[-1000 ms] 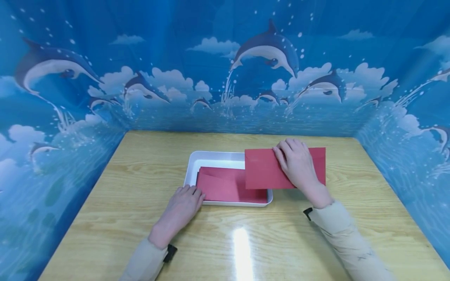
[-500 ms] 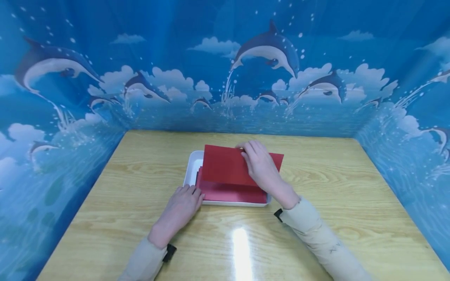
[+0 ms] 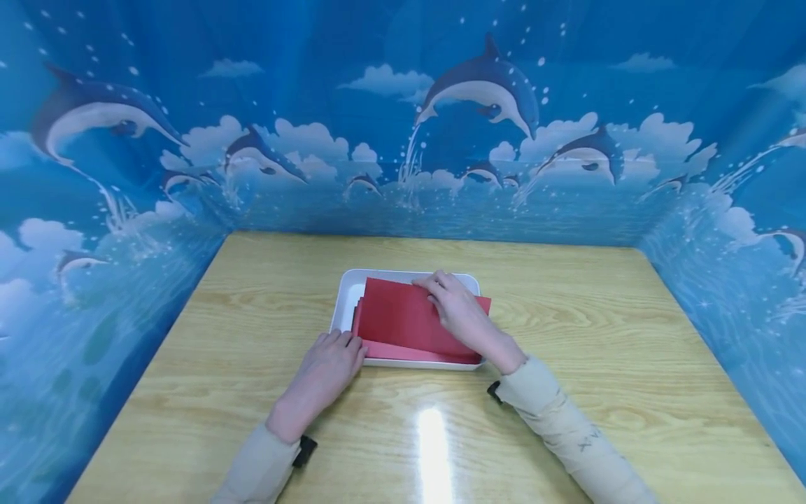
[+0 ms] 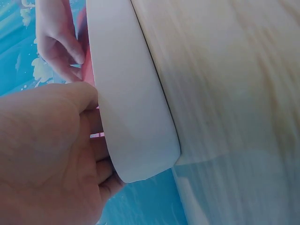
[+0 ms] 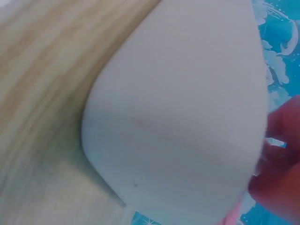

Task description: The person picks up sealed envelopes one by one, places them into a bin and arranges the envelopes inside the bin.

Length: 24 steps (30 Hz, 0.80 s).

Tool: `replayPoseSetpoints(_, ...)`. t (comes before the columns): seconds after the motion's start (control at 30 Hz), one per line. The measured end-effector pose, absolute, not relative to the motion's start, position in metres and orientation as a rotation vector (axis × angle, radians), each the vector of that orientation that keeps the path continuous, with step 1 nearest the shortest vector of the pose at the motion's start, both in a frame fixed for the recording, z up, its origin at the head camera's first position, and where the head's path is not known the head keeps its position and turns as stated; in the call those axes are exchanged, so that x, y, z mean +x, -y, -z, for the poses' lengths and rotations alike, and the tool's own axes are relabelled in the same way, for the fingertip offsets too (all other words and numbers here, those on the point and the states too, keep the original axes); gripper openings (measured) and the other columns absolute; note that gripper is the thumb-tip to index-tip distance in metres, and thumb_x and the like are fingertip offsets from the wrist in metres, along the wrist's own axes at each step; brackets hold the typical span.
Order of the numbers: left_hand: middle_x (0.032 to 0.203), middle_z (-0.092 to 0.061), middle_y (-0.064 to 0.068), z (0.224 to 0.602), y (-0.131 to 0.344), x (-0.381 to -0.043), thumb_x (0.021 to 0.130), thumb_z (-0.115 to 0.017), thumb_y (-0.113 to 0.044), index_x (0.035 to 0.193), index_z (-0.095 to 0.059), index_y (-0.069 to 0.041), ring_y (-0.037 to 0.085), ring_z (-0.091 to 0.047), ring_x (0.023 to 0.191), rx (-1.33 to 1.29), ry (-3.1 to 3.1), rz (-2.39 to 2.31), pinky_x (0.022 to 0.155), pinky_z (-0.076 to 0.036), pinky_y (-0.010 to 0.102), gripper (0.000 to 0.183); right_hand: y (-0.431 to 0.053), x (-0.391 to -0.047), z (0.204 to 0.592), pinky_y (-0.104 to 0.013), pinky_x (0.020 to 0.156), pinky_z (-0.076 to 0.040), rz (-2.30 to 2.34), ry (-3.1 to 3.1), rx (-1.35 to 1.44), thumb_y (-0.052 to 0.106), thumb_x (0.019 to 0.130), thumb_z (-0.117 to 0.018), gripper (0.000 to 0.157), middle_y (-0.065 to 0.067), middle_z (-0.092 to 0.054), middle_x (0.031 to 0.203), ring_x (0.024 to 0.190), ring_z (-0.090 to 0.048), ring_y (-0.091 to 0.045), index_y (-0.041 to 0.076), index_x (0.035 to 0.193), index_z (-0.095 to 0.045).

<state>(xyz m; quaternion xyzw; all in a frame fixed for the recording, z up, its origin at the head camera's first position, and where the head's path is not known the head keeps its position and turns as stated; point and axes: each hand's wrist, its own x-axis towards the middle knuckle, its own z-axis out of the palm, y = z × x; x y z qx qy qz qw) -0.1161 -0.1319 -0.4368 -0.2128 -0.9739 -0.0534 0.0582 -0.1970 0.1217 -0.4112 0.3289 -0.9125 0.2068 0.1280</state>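
Observation:
In the head view a white tray [image 3: 345, 302] holds a stack of red envelopes [image 3: 403, 352]. My right hand [image 3: 464, 316] pinches one darker red envelope [image 3: 395, 316] by its far edge. That envelope lies slanted over the stack, its right corner reaching past the tray's right rim. At the tray's front left corner my left hand [image 3: 329, 371] holds the rim. The left wrist view shows that hand [image 4: 56, 145] with thumb and fingers curled at the edge of the tray wall [image 4: 131, 93]. The right wrist view has the tray's outer wall [image 5: 178, 112] filling its middle.
The tray stands on a wood-grain table [image 3: 264, 301]. Behind and at both sides hangs a blue curtain [image 3: 378, 140] printed with dolphins. A light reflection lies on the tabletop in front of the tray.
My right hand has carried the red envelope leftward from beside the tray and lowered it onto the stack. My left hand has stayed at the tray's corner.

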Motion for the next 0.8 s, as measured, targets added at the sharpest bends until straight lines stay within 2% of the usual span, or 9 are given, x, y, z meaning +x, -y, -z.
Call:
replayPoseSetpoints(0.17, 0.086, -0.064, 0.006, 0.440, 0.134, -0.115, 0.099, -0.066, -0.024, 0.091, -0.065, -0.006, 0.024, -0.053, 0.077, -0.703, 2.806, 0.198, 0.070, -0.045, 0.034, 0.020, -0.119, -0.195, 0.417, -0.039, 0.095, -0.053, -0.515, 2.748, 1.037, 0.001, 0.096, -0.066, 0.045, -0.010, -0.063, 0.121, 0.111, -0.062, -0.025, 0.005, 0.140, -0.059)
replayPoseSetpoints(0.27, 0.081, -0.061, 0.005, 0.440, 0.135, -0.114, 0.099, -0.066, -0.023, 0.085, -0.063, -0.007, 0.023, -0.051, 0.073, -0.722, 2.746, 0.195, 0.066, -0.042, 0.033, 0.021, -0.119, -0.193, 0.420, -0.042, 0.098, -0.052, -0.462, 2.801, 1.045, 0.005, 0.098, -0.065, 0.045, -0.012, -0.063, 0.127, 0.114, -0.064, -0.028, 0.004, 0.143, -0.056)
replayPoseSetpoints(0.43, 0.081, -0.061, 0.005, 0.438, 0.135, -0.114, 0.099, -0.066, -0.023, 0.084, -0.063, -0.007, 0.023, -0.050, 0.073, -0.718, 2.758, 0.181, 0.066, -0.041, 0.033, 0.022, -0.122, -0.191, 0.425, -0.046, 0.103, -0.048, -0.410, 2.846, 1.036, 0.016, 0.098, -0.068, 0.052, -0.015, -0.062, 0.134, 0.122, -0.061, -0.031, 0.004, 0.146, -0.051)
replayPoseSetpoints(0.57, 0.084, -0.063, 0.005, 0.437, 0.133, -0.115, 0.100, -0.064, -0.023, 0.087, -0.065, -0.006, 0.023, -0.051, 0.075, -0.716, 2.799, 0.190, 0.069, -0.043, 0.034, 0.021, -0.125, -0.190, 0.429, -0.046, 0.099, -0.050, -0.347, 2.897, 0.983, 0.029, 0.097, -0.070, 0.059, -0.015, -0.063, 0.131, 0.116, -0.063, -0.031, 0.003, 0.146, -0.050)
replayPoseSetpoints(0.8, 0.082, -0.064, 0.005, 0.429, 0.132, -0.116, 0.098, -0.066, -0.019, 0.086, -0.065, -0.008, 0.022, -0.053, 0.073, -0.741, 2.787, 0.173, 0.066, -0.046, 0.035, 0.017, -0.129, -0.188, 0.419, -0.046, 0.104, -0.047, -0.449, 2.937, 1.014, 0.031, 0.100, -0.066, 0.051, -0.013, -0.063, 0.134, 0.121, -0.062, -0.031, 0.006, 0.143, -0.055)
